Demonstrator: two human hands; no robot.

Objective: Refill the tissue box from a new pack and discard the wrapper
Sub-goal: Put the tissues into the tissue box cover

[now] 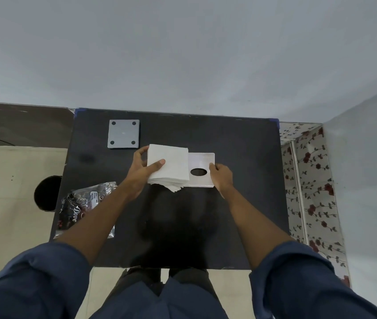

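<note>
Head view: grey square plate (123, 134) with four dark dots at the far left, crumpled shiny wrapper (85, 207) at the near left edge of the matte black table (240, 215). Pale wall behind, flowered covering to the right. White tissue stack (171, 165) pinched in the left hand (143, 169), overlapping the white tissue box (202, 169); right hand (221, 174) gripping the box's right edge.

I stand at a black table (240, 146) by a plain grey wall (182, 54). A rose-print cloth (314, 180) hangs right.
</note>
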